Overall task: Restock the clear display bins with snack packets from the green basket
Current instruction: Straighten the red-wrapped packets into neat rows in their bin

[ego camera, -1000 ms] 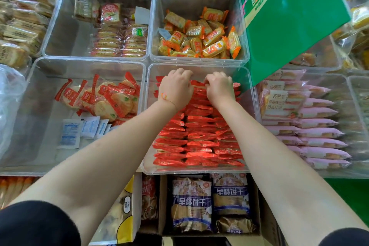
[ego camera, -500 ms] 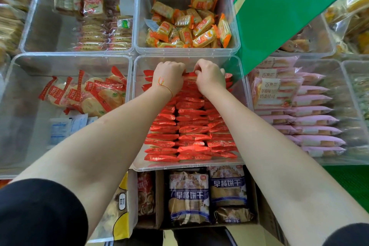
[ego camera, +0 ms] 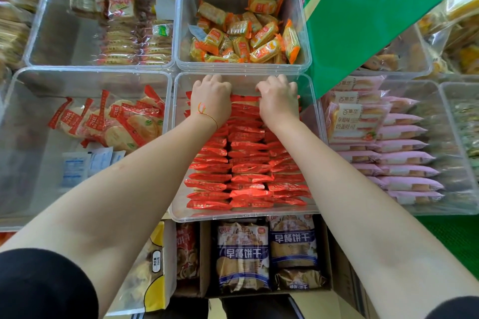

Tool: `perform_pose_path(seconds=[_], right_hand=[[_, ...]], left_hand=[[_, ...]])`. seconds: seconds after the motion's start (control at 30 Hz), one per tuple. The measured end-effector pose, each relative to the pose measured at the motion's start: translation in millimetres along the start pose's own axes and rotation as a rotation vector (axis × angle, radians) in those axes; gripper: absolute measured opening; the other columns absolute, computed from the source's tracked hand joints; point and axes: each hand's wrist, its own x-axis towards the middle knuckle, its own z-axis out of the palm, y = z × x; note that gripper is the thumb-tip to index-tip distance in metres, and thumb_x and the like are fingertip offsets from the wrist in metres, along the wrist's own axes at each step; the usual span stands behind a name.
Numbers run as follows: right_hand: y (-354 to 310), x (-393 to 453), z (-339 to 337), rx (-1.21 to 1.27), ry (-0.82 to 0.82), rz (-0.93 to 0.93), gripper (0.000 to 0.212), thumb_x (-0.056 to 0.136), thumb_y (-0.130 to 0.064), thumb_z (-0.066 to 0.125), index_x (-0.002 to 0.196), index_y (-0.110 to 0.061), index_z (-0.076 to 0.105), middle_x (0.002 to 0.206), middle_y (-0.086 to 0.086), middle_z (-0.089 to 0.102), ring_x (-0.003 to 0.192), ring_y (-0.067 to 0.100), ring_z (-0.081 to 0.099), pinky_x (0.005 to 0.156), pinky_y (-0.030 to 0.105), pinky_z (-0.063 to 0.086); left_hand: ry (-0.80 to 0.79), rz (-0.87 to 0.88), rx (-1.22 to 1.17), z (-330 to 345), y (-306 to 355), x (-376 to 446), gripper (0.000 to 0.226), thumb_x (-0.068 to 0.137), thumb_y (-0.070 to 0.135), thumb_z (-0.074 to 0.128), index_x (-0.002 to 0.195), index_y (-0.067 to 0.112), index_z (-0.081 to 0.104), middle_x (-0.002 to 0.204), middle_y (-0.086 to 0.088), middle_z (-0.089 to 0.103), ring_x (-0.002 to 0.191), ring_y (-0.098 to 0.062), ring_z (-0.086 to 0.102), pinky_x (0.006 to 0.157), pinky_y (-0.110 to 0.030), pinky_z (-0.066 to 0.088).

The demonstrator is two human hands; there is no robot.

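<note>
**Both hands at the far end of the red-packet bin**

At twelve o'clock in the middle clear bin (ego camera: 181, 211), both hands sit side by side on the far end of the red snack packets (ego camera: 247, 163). The left hand (ego camera: 211, 101) has its fingers curled down over the packets at the eleven o'clock corner of the stack, and the right hand (ego camera: 278, 101) does the same at one o'clock. Both appear to grip or press packet tops, though the fingertips are hidden behind the knuckles, so whether they pinch single packets or hold a bunch cannot be told.

The packets stand on edge in three rows running from six o'clock to twelve o'clock. Each packet's long axis runs crosswise, nine to three, so the hands meet them across their width. A strip of bare bin floor shows beyond the hands, toward the far wall. That gap is probably what the next move turns on: whatever is being seated must slot between the last packets and that wall, or the rows must be pushed to close it.

A green box-like container (ego camera: 363, 28), likely the basket, is tilted at two o'clock from the hands, well clear of them; the right hand is nearer to it. Its opening is not visible, so what remains inside cannot be judged.
</note>
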Motion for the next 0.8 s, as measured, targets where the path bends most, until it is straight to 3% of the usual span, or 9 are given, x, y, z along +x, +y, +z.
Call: perform_pose_path(seconds=[0.1, 0.3, 0.5, 0.67, 0.8], right_hand=[[5.6, -5.5, -2.4, 0.055, -0.012, 0.001, 0.014, 0.094, -0.013, 0.057, 0.1, -0.012, 0.07, 0.104, 0.008, 0.062, 0.104, 0.028, 0.051, 0.086, 0.039, 0.037], [2.4, -10.9, 2.1, 0.012, -0.188, -0.003, 0.029, 0.092, -0.034, 0.065, 0.113, -0.014, 0.07, 0.109, 0.009, 0.06, 0.109, 0.03, 0.055, 0.096, 0.042, 0.041], [2.4, -12.0, -0.9, -0.032, -0.114, -0.031, 0.018, 0.095, -0.015, 0.057, 0.105, -0.009, 0.071, 0.101, 0.009, 0.058, 0.096, 0.029, 0.056, 0.085, 0.039, 0.043], [-0.1, -9.4, -1.3, -0.036, -0.072, -0.032, 0.01, 0.094, -0.009, 0.059, 0.097, -0.006, 0.068, 0.097, 0.01, 0.058, 0.087, 0.031, 0.059, 0.07, 0.034, 0.032], [-1.7, -8.2, 0.1, 0.006, -0.047, 0.02, 0.01, 0.094, -0.005, 0.056, 0.095, -0.006, 0.066, 0.091, 0.01, 0.057, 0.075, 0.033, 0.06, 0.061, 0.031, 0.033]], left_hand=[[0.019, 0.041, -0.042, -6.3, 0.5, -4.0, 0.021, 0.092, 0.02, 0.054, 0.1, 0.011, 0.071, 0.104, -0.011, 0.062, 0.098, -0.034, 0.058, 0.076, -0.038, 0.039], [-0.153, 0.076, 0.068, -9.3, -0.8, 1.3, 0.024, 0.094, 0.027, 0.058, 0.11, 0.017, 0.072, 0.11, -0.006, 0.062, 0.099, -0.03, 0.062, 0.078, -0.035, 0.041], [-0.137, 0.142, 0.051, -7.7, -3.2, 2.3, 0.022, 0.092, 0.024, 0.057, 0.107, 0.022, 0.073, 0.108, -0.004, 0.063, 0.098, -0.028, 0.063, 0.084, -0.035, 0.041], [-0.112, 0.109, 0.065, -2.7, -6.5, -0.6, 0.018, 0.095, 0.017, 0.052, 0.1, 0.012, 0.068, 0.102, -0.007, 0.06, 0.086, -0.033, 0.063, 0.069, -0.032, 0.032], [-0.077, 0.042, 0.03, 2.0, -6.4, -1.4, 0.015, 0.095, 0.015, 0.052, 0.099, 0.009, 0.065, 0.1, -0.009, 0.06, 0.083, -0.034, 0.064, 0.063, -0.033, 0.036]])
